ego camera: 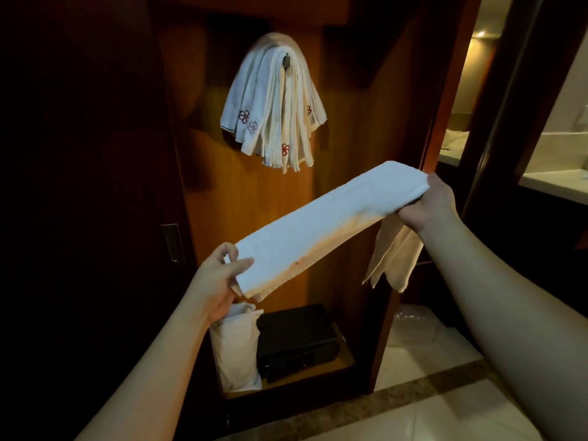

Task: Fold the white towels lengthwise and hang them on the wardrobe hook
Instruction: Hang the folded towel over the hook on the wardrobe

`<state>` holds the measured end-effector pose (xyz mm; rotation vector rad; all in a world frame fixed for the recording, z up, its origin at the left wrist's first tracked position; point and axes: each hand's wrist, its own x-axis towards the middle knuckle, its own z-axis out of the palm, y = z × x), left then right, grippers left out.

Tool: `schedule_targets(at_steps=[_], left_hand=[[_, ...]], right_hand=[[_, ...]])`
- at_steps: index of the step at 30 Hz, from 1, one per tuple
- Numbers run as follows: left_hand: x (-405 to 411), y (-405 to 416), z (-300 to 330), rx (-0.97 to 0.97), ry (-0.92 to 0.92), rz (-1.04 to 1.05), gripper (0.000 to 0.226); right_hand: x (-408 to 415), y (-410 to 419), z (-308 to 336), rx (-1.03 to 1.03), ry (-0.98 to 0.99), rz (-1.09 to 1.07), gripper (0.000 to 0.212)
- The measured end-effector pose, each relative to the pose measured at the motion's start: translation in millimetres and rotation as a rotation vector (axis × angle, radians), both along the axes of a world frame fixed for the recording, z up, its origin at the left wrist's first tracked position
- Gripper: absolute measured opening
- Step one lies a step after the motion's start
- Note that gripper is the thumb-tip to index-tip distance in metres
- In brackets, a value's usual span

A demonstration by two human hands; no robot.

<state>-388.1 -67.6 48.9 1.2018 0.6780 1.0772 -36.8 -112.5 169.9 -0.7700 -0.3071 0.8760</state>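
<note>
Folded white towel [321, 224] taut between left hand [219, 281] and right hand [429, 205], each gripping 1 end.

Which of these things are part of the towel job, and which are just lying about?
Part of the job:
- folded towel, held by left hand and right hand
- hung towels
- hook

Lying about:
- pillow
- black safe

The hook [286, 61] at 12 o'clock shows only a dark tip; hanging towels [273, 103] cover the rest. The right hand [428, 203] hides its end of the folded towel [321, 224]. At 6 o'clock, a dark box [296, 340] lacks readable detail. Both forearms run off the bottom edge.
</note>
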Motion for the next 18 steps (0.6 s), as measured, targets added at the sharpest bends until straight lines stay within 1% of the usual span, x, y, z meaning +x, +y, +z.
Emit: schedule_targets(at_steps=[1,2,6,10,13,15,18], left_hand=[[2.3,1.3,-6.8,-0.017,0.031,0.000,0.030],[4.2,3.8,-12.9,-0.047,0.079,0.016,0.032],[17.3,3.4,-36.5,-0.100,0.194,0.082,0.040],[41.0,-2.8,-57.6,-0.145,0.330,0.219,0.046],[52.8,1.3,-76.8,-0.239,0.344,0.213,0.046],[57.3,8.1,-85.3,-0.292,0.354,0.208,0.043],[58.8,17.3,-87.5,-0.405,0.376,0.171,0.038]], right_hand=[[-1.1,-0.6,1.1,-0.008,0.076,0.018,0.023],[-3.5,-1.7,2.6,-0.007,0.125,0.037,0.024],[-15.1,0.5,10.6,-0.053,0.159,-0.013,0.032],[-39.6,8.7,17.5,-0.046,0.172,0.012,0.026],[-63.9,16.1,20.9,-0.065,0.090,0.060,0.037],[-79.5,21.4,22.8,-0.076,-0.029,0.088,0.047],[-102.5,32.7,25.4,-0.072,-0.245,0.114,0.049]])
